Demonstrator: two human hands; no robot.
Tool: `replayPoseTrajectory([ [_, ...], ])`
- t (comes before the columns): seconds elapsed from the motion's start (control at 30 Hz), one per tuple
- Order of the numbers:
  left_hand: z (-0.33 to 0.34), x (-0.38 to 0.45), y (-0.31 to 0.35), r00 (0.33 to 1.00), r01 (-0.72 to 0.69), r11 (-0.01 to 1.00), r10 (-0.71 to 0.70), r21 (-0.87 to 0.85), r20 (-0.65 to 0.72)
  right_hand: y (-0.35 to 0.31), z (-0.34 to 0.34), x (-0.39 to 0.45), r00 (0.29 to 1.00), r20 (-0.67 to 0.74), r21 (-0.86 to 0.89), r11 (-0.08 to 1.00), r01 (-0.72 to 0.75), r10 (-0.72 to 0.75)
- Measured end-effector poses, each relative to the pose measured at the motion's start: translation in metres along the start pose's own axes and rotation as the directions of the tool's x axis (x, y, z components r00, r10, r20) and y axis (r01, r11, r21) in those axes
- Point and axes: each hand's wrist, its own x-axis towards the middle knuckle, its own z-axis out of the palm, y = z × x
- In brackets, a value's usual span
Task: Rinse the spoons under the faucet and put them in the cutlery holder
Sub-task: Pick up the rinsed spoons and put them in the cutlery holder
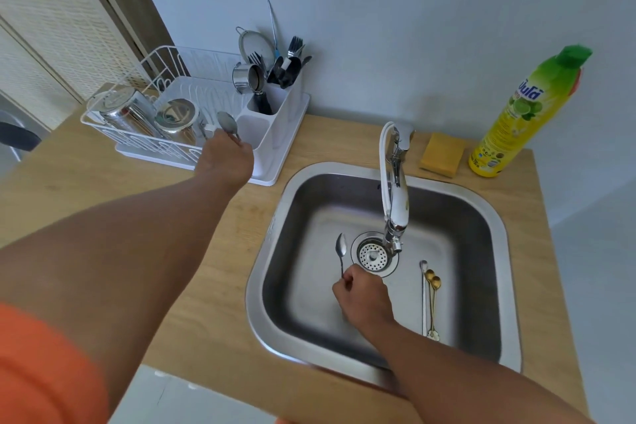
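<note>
We see the left hand stretched out over the wooden counter toward the white cutlery holder, fingers pinched round the handle of a silver spoon whose bowl stands up just beside the holder's nearest compartment. That front compartment looks bare inside; the ones behind it are crowded with forks, dark-handled tools, a small metal cup and a strainer, all poking up past the rim.

The right hand is down in the steel sink, curled round the handle end of a second silver spoon, bowl pointing away from us, just left of the drain strainer. The white faucet arches over the sink with its nozzle above the drain, right beside that spoon; we cannot tell whether water is running.

Counting spoons: one in each hand, plus a small bunch lying on the sink floor to the right of the drain. In that bunch we make out two gold spoons and one pale long-handled one beside them, close together and partly overlapping.

Left of the holder, on the same white tray, the wire dish rack carries two shiny metal containers. Behind the sink, a yellow sponge lies on the counter, and to its right stands one yellow bottle of dish soap with a green cap. An orange sleeve shows at the lower left.
</note>
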Motion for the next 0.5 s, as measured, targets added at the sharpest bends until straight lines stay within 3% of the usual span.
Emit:
replayPoseTrajectory([
  [0.13, 0.011, -0.017, -0.002, 0.993, 0.11, 0.979, -0.114, -0.173, -0.015, -0.018, -0.002, 0.005, 0.999, -0.029, 0.09, 0.995, 0.033, -0.03],
  [0.27, 0.022, -0.034, -0.014, 0.983, 0.15, 0.986, -0.14, -0.075, 0.122, -0.052, -0.008, 0.021, 0.992, -0.089, 0.182, 0.977, 0.108, -0.093],
  [0.5, 0.041, -0.071, -0.033, 0.939, 0.038, 0.995, -0.066, 0.09, 0.336, -0.167, -0.057, 0.078, 0.929, -0.245, 0.173, 0.93, 0.324, -0.278],
])
